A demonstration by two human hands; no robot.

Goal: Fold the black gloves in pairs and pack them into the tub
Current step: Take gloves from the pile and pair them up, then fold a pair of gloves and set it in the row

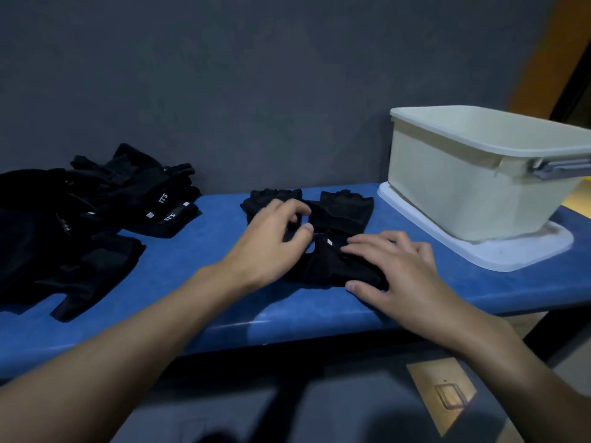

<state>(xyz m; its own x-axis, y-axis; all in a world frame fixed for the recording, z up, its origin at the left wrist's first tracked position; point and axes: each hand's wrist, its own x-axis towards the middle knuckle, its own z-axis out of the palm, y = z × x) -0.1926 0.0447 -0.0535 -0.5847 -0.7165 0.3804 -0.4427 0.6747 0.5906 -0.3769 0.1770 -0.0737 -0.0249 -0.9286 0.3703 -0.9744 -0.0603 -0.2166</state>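
Two black fingerless gloves lie side by side on the blue table: the left glove (pixel 265 198) and the right glove (pixel 347 207). My left hand (pixel 271 241) lies over the left glove with its fingers curled, pinching black fabric near the middle. My right hand (pixel 396 273) presses flat on the near part of the right glove (pixel 326 263). A pile of black gloves (pixel 96 199) sits at the far left. The cream tub (pixel 447 183) stands at the right on its white lid (pixel 499 260); its inside is hidden.
The blue table (pixel 198 282) runs along a dark grey wall. The tub's grey handle (pixel 556 167) sticks out toward the right edge. One loose glove (pixel 92 276) lies near the front left. Floor with a metal plate (pixel 444 394) shows below the table edge.
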